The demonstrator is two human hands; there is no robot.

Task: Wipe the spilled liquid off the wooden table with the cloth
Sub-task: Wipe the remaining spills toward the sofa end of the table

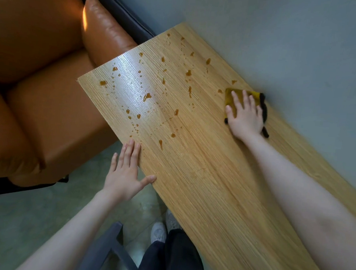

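A long wooden table (201, 178) runs from the lower right to the upper left. Brown liquid (147, 96) lies on its far half as several drops and small puddles. A yellow cloth with a black edge (230, 96) lies near the table's far edge, by the wall. My right hand (245, 116) presses flat on the cloth with straight, spread fingers and covers most of it. My left hand (127, 171) rests flat on the table's near edge, fingers straight, thumb on the wood, just short of the nearest drops.
An orange leather sofa (35, 74) stands against the table's left end. A grey wall (293, 48) runs along the far side. Below the near edge are my legs and shoes (158, 231) and a grey chair frame (112, 247) on the floor.
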